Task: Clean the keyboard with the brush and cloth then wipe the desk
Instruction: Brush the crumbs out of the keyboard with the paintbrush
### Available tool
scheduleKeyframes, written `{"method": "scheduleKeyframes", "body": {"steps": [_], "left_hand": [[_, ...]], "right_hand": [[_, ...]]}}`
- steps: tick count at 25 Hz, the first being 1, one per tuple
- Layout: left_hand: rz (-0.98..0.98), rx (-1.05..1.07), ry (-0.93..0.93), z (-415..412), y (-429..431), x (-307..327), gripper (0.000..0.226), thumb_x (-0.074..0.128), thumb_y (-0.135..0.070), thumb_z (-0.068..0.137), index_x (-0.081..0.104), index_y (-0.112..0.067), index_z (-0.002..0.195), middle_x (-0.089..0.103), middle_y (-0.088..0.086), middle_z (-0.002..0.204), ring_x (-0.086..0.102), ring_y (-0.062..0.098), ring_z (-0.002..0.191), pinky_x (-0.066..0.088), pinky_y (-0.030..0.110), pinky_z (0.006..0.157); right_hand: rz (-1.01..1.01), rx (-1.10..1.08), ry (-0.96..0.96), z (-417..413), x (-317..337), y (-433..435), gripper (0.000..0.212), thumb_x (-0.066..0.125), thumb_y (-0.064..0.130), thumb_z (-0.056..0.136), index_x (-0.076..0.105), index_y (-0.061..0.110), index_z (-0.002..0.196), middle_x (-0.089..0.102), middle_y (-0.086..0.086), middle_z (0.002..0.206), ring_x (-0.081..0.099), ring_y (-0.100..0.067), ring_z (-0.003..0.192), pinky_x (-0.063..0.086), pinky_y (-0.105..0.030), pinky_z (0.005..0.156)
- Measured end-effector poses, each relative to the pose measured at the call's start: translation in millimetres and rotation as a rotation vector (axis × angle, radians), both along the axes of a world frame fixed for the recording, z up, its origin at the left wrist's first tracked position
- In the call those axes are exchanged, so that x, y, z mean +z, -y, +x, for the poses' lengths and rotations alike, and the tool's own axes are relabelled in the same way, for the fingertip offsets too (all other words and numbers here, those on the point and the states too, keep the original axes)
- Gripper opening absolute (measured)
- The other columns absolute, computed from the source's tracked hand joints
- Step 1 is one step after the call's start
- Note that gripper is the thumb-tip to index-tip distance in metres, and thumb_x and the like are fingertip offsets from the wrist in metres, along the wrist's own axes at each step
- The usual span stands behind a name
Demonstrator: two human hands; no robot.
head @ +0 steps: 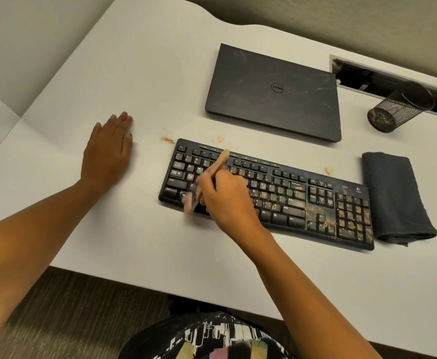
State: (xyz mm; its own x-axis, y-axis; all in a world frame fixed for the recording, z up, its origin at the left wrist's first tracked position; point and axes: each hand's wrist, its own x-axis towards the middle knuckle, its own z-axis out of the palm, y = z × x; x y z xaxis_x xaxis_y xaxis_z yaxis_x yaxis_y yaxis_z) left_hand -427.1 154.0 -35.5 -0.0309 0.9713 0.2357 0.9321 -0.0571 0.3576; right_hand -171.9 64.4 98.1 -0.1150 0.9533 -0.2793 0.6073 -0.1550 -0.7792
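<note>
A black keyboard [302,200] lies across the white desk [139,242], with brown crumbs thick on its right half and number pad. My right hand [225,198] grips a wooden-handled brush [218,164], its pale bristles blurred over the keyboard's lower-left keys. My left hand [108,151] rests flat on the desk left of the keyboard, fingers straight. A folded dark grey cloth [393,198] lies just beyond the keyboard's right end.
A shut black laptop [274,92], smudged with dust, sits behind the keyboard. A black mesh pen cup [398,110] lies tipped on its side at the far right, by a cable slot [383,76]. Small crumb patches [168,139] dot the desk above the keyboard.
</note>
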Motion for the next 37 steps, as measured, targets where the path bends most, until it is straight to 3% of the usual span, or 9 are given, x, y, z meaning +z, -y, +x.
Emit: {"method": "scheduleKeyframes", "body": {"steps": [1,3,5,10,14,19,22,30,37], "left_hand": [[-0.004,0.0,-0.005,0,0,0,0.052,0.025,-0.028,0.101,0.04,-0.012,0.148,0.037,0.004,0.155,0.028,0.022,0.145,0.008,0.033,0.119],[-0.013,-0.001,-0.01,-1,-1,0,0.054,0.022,-0.031,0.1,0.039,-0.013,0.148,0.036,0.003,0.155,0.028,0.022,0.146,0.008,0.033,0.119],[-0.017,0.002,-0.016,-1,-1,-1,0.055,0.021,-0.032,0.1,0.039,-0.013,0.148,0.036,0.003,0.156,0.028,0.022,0.146,0.009,0.034,0.119],[-0.016,-0.001,-0.017,-1,-1,-1,0.054,0.022,-0.03,0.1,0.04,-0.012,0.148,0.036,0.004,0.155,0.028,0.022,0.145,0.01,0.035,0.119],[-0.013,-0.01,-0.02,-1,0,0,0.053,0.024,-0.029,0.1,0.039,-0.012,0.148,0.036,0.004,0.156,0.028,0.022,0.146,0.01,0.036,0.119],[0.001,-0.018,-0.027,1,1,2,0.045,0.033,-0.017,0.104,0.039,-0.011,0.147,0.037,0.008,0.155,0.029,0.025,0.145,0.01,0.036,0.118],[0.002,-0.006,-0.021,1,1,4,0.044,0.033,-0.016,0.104,0.04,-0.011,0.147,0.037,0.007,0.155,0.029,0.024,0.145,0.011,0.036,0.119],[-0.012,-0.009,-0.016,2,1,4,0.044,0.032,-0.017,0.104,0.04,-0.011,0.147,0.036,0.006,0.155,0.028,0.024,0.145,0.008,0.032,0.117],[-0.005,-0.015,-0.016,3,2,7,0.043,0.033,-0.015,0.104,0.04,-0.01,0.146,0.037,0.008,0.155,0.029,0.026,0.144,0.01,0.035,0.118]], "right_hand": [[-0.042,0.027,0.01,1,-1,2,0.034,0.04,0.022,0.1,0.059,0.002,0.079,0.065,-0.002,0.065,0.064,-0.017,0.059,0.056,-0.039,0.062],[-0.051,-0.003,0.007,9,-1,4,0.035,0.04,0.022,0.101,0.061,-0.001,0.084,0.064,-0.005,0.065,0.06,-0.012,0.052,0.054,-0.037,0.057],[0.018,-0.14,-0.034,25,1,7,0.033,0.039,0.023,0.103,0.06,0.006,0.083,0.059,0.005,0.061,0.052,-0.008,0.047,0.049,-0.034,0.051],[0.22,-0.482,0.046,91,2,22,0.029,0.042,0.024,0.102,0.057,0.025,0.078,0.063,-0.008,0.071,0.056,-0.031,0.06,0.05,-0.044,0.055],[0.276,-0.574,0.158,133,0,36,0.032,0.042,0.027,0.102,0.066,0.015,0.085,0.06,-0.002,0.063,0.057,-0.021,0.056,0.049,-0.038,0.055],[0.266,-0.41,0.156,131,-4,45,0.034,0.043,0.027,0.101,0.06,0.014,0.075,0.059,-0.004,0.065,0.057,-0.022,0.059,0.047,-0.035,0.056],[0.077,-0.231,0.237,129,-5,46,0.037,0.045,0.027,0.1,0.06,0.015,0.068,0.059,-0.001,0.06,0.056,-0.017,0.055,0.05,-0.04,0.057],[0.112,-0.352,0.135,119,-9,48,0.037,0.042,0.026,0.101,0.061,0.013,0.073,0.057,0.001,0.058,0.055,-0.01,0.05,0.051,-0.043,0.053],[0.101,-0.331,0.16,115,-9,40,0.035,0.044,0.024,0.1,0.064,0.006,0.078,0.063,-0.009,0.064,0.061,-0.026,0.058,0.052,-0.049,0.055]]}}
